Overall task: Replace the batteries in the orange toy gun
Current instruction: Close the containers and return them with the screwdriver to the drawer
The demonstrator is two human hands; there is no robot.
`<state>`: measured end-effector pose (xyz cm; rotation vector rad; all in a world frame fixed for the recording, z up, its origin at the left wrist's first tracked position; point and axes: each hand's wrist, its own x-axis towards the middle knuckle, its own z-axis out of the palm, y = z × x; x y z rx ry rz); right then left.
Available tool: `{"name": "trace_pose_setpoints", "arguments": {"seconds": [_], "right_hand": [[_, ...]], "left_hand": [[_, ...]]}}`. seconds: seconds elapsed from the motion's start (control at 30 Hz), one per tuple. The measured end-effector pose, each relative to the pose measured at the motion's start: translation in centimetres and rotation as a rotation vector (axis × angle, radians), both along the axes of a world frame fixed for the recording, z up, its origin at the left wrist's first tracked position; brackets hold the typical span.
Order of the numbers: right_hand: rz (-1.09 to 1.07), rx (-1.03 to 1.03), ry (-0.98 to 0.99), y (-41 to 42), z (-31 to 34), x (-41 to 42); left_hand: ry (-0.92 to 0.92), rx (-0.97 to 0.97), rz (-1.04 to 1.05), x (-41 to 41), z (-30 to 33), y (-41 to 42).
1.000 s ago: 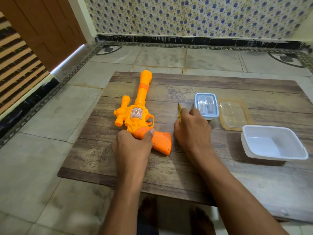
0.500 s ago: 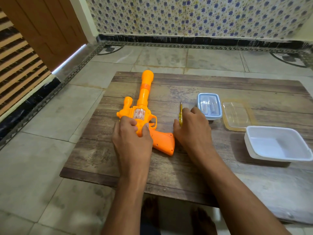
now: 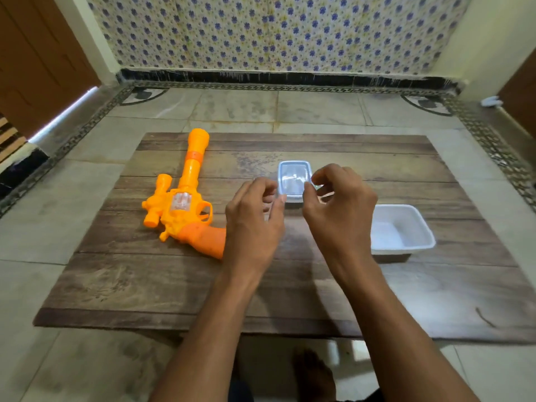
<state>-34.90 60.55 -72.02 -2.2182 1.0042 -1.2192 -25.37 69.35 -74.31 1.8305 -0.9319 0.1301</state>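
Note:
The orange toy gun (image 3: 185, 204) lies flat on the wooden table (image 3: 174, 280), barrel pointing away and its darker grip toward my left hand. My left hand (image 3: 252, 221) hovers just right of the grip with its fingers loosely curled and nothing seen in it. My right hand (image 3: 339, 210) is raised beside it, thumb and forefinger close together at the right edge of a small clear container (image 3: 293, 178) that holds pale items. Whether those fingers pinch anything is unclear. The yellow screwdriver is out of sight.
A white rectangular tub (image 3: 406, 227) stands empty to the right of my right hand. The low table sits on a tiled floor, and my feet show below its near edge. A patterned wall rises behind.
My left hand has let go of the gun and moved right. Both hands have risen toward the small clear container. The screwdriver and the loose lid are no longer seen. The camera tilted up.

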Motion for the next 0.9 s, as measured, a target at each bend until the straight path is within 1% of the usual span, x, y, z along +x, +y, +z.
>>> {"name": "trace_pose_setpoints", "arguments": {"seconds": [0.07, 0.17, 0.3, 0.37, 0.47, 0.53, 0.6, 0.67, 0.77, 0.83, 0.9], "right_hand": [[-0.032, 0.011, -0.025, -1.1, 0.5, -2.0], [-0.108, 0.055, -0.04, -3.0, 0.8, -4.3], [-0.2, 0.132, 0.015, -5.3, 0.5, -6.6], [-0.248, 0.165, 0.073, -6.2, 0.4, -7.5], [-0.291, 0.213, 0.132, -7.5, 0.1, -8.6], [-0.309, 0.252, 0.138, -8.1, -0.1, -9.0], [-0.306, 0.286, 0.138, -8.5, -0.4, -9.1], [-0.297, 0.306, 0.129, -8.7, -0.7, -9.2], [-0.291, 0.3, 0.116, -9.1, -1.0, -9.3], [-0.29, 0.303, 0.109, -9.2, -1.2, -9.6], [-0.286, 0.302, 0.074, -9.4, -1.2, -9.8]], "left_hand": [[-0.036, 0.069, -0.088, -1.3, 0.1, -1.4], [-0.126, 0.262, -0.209, -2.3, 0.7, -4.0], [-0.418, 0.589, -0.357, -1.7, 2.6, -8.3], [-0.493, 0.726, -0.432, -1.0, 3.6, -10.8], [-0.525, 0.944, -0.542, -0.2, 4.2, -14.7], [-0.474, 1.131, -0.605, 0.1, 4.0, -16.8], [-0.405, 1.238, -0.64, 0.3, 3.6, -17.9], [-0.397, 1.246, -0.658, 0.1, 3.2, -18.4], [-0.357, 1.167, -0.669, 0.4, 2.9, -18.7], [-0.292, 1.081, -0.682, 0.8, 3.0, -18.8], [-0.219, 0.922, -0.639, 1.0, 3.6, -18.4]]}}
